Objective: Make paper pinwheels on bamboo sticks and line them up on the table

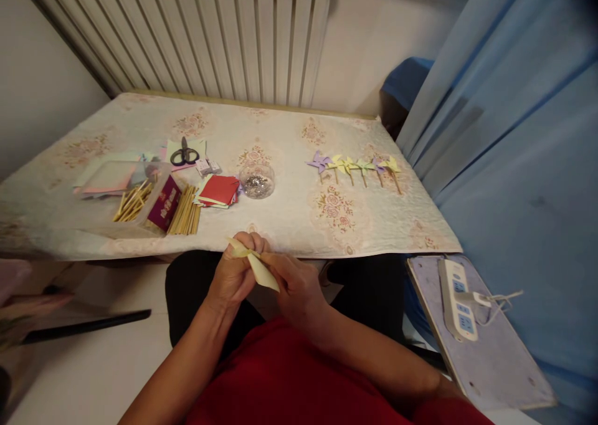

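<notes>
- A person sits at the near edge of a cloth-covered worktop [289, 219], both hands raised just in front of it, over the lap.
- The left hand [236, 275] and right hand [294, 288] meet around a pale yellow folded paper [259, 269]; fingers of each are pinched on it, the left at its upper end, the right along its lower point.
- The paper looks thin, light and easily creased; it probably holds best by its folded edges, with gentle pressure.
- On the worktop, well apart from the hands: a row of paper pinwheels [355, 165], a glass bowl [256, 181] of glittery bits, red paper squares [218, 190], wooden sticks [185, 210] and scissors [184, 154].
</notes>
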`<state>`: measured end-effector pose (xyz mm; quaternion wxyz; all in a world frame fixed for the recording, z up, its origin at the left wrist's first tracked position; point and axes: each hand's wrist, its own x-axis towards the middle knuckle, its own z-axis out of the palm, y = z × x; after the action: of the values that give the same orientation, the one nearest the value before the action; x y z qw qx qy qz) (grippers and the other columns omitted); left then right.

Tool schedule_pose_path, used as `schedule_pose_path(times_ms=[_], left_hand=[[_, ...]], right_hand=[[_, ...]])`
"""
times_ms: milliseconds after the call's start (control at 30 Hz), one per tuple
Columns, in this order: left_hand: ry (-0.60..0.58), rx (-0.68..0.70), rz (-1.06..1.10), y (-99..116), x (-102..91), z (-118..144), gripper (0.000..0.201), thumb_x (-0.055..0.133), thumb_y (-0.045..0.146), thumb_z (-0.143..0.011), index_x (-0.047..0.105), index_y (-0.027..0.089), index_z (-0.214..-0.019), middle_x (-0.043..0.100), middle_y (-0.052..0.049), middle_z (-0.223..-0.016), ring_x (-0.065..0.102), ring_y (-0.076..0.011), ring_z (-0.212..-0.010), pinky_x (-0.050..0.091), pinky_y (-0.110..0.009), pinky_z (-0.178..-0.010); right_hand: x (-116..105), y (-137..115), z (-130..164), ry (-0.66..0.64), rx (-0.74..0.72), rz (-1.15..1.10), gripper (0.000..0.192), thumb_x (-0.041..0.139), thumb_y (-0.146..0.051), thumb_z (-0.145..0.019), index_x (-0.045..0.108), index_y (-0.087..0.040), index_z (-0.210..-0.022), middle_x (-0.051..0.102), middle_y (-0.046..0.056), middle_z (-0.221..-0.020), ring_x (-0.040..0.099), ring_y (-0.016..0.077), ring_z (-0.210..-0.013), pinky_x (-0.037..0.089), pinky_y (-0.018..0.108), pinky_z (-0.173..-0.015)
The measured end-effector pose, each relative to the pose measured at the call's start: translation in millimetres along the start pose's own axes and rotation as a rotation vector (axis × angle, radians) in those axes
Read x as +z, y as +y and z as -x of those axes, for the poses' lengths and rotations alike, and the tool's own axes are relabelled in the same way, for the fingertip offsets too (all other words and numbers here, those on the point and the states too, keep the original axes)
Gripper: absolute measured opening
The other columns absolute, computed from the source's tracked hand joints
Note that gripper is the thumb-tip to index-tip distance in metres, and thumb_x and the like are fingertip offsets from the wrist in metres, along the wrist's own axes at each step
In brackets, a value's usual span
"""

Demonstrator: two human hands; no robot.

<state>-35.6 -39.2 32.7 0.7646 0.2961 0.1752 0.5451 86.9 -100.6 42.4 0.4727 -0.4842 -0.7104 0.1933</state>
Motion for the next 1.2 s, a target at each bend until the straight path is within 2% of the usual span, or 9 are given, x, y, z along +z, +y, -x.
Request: schedule_pose_path(times_ms=[133, 333, 467, 567, 667, 767, 933, 1200], left_hand=[[0.008, -0.009, -0.011, 1.3, 0.7, 0.1, 0.031, 0.085, 0.017, -0.06, 0.054, 0.019, -0.064, 0.048, 0.003, -0.065, 0.047, -0.0105, -0.062, 0.04, -0.024, -0.058], [0.025, -0.065, -0.036, 1.0, -3.5, -0.4, 0.033, 0.086, 0.021, -0.059, 0.054, 0.018, -0.067, 0.051, 0.003, -0.068, 0.051, -0.0103, -0.064, 0.041, -0.021, -0.057], [0.092, -0.104, -0.06, -2.3, -9.1, -3.4, 0.034, 0.086, 0.02, -0.058, 0.055, 0.017, -0.071, 0.056, 0.003, -0.072, 0.053, -0.009, -0.062, 0.043, -0.02, -0.056], [0.17, -0.101, -0.051, -3.4, -13.3, -7.7, 0.033, 0.085, 0.015, -0.058, 0.058, 0.016, -0.077, 0.06, 0.003, -0.074, 0.054, -0.0066, -0.062, 0.044, -0.017, -0.057], [0.251, -0.07, -0.03, -3.5, -18.0, -12.6, 0.034, 0.083, 0.013, -0.061, 0.06, 0.016, -0.085, 0.062, 0.002, -0.077, 0.057, -0.0066, -0.065, 0.046, -0.016, -0.059], [0.326, -0.041, -0.014, -5.9, -22.7, -16.1, 0.036, 0.083, 0.012, -0.06, 0.058, 0.016, -0.086, 0.063, 0.002, -0.078, 0.058, -0.0069, -0.065, 0.046, -0.016, -0.058], [0.396, -0.044, -0.049, -14.8, -25.0, -18.3, 0.04, 0.084, 0.014, -0.058, 0.059, 0.015, -0.089, 0.065, 0.002, -0.078, 0.059, -0.0079, -0.065, 0.047, -0.018, -0.06], [0.406, -0.068, -0.219, -21.3, -23.2, -24.2, 0.043, 0.084, 0.024, -0.058, 0.062, 0.013, -0.093, 0.068, -0.001, -0.077, 0.061, -0.0113, -0.065, 0.045, -0.023, -0.064]], right_hand=[[-0.5, -1.0, -1.3, -0.033, 0.046, -0.026, 0.028, 0.049, -0.024, -0.092, 0.065, -0.023, -0.115, 0.07, 0.006, -0.092, 0.065, 0.0181, -0.079, 0.052, 0.028, -0.07], [-3.3, 3.2, -3.8, -0.043, 0.106, -0.14, 0.03, 0.06, -0.028, -0.085, 0.065, -0.02, -0.113, 0.069, 0.004, -0.085, 0.063, 0.017, -0.072, 0.05, 0.028, -0.068], [-2.3, 12.5, -3.3, -0.073, 0.279, -0.219, 0.03, 0.056, -0.019, -0.084, 0.064, -0.023, -0.113, 0.069, 0.0, -0.079, 0.062, 0.0131, -0.064, 0.048, 0.024, -0.061], [-2.2, 20.6, -1.5, -0.079, 0.435, -0.266, 0.029, 0.056, -0.022, -0.084, 0.064, -0.023, -0.111, 0.067, -0.001, -0.071, 0.062, 0.0127, -0.059, 0.047, 0.022, -0.056], [-2.7, 32.0, 3.3, -0.057, 0.55, -0.314, 0.022, 0.056, -0.024, -0.083, 0.065, -0.021, -0.103, 0.065, -0.002, -0.066, 0.061, 0.0123, -0.055, 0.047, 0.022, -0.053], [-3.0, 45.4, 9.9, -0.043, 0.624, -0.338, 0.015, 0.054, -0.025, -0.081, 0.065, -0.019, -0.09, 0.065, -0.001, -0.068, 0.06, 0.012, -0.053, 0.047, 0.023, -0.051], [-4.1, 59.6, 15.3, -0.084, 0.689, -0.323, 0.013, 0.053, -0.028, -0.08, 0.062, -0.019, -0.076, 0.062, -0.002, -0.059, 0.056, 0.0113, -0.046, 0.042, 0.022, -0.047], [-4.0, 66.4, 13.6, -0.158, 0.786, -0.447, 0.011, 0.054, -0.03, -0.075, 0.058, -0.019, -0.074, 0.063, -0.002, -0.06, 0.053, 0.0105, -0.041, 0.033, 0.021, -0.041]])
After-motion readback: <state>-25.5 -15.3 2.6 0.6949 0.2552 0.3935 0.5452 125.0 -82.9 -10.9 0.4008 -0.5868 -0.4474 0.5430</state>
